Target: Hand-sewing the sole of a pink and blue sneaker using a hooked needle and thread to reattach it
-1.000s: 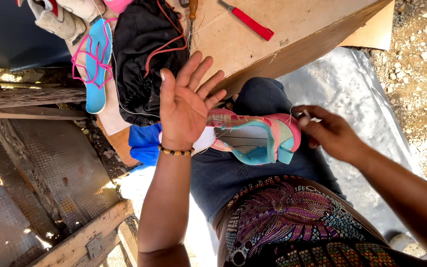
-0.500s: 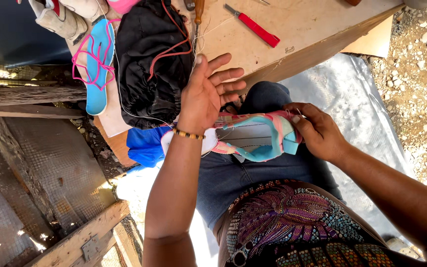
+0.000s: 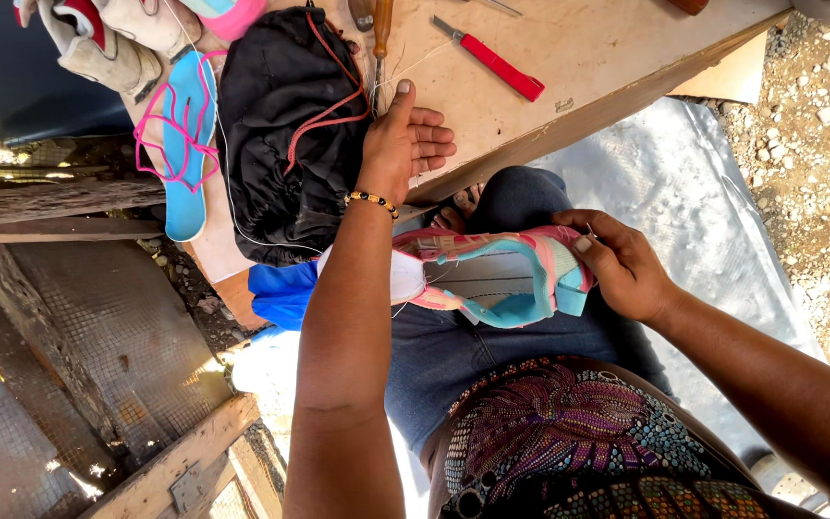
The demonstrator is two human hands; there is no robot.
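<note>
From the head camera, your left hand (image 3: 405, 144) reaches out over the wooden bench (image 3: 617, 53), fingers loosely curled and holding nothing, thumb touching the wooden-handled awl (image 3: 381, 34) beside the black bag (image 3: 280, 135). A thin white thread (image 3: 228, 183) runs across the bag. Your right hand (image 3: 626, 269) has its grip closed on the pink and turquoise sandal (image 3: 511, 274), which lies across your lap on the jeans, well apart from the left hand. A red-handled knife (image 3: 497, 62) lies on the bench near your left fingers. A blue sole with pink straps (image 3: 184, 135) lies left of the bag.
</note>
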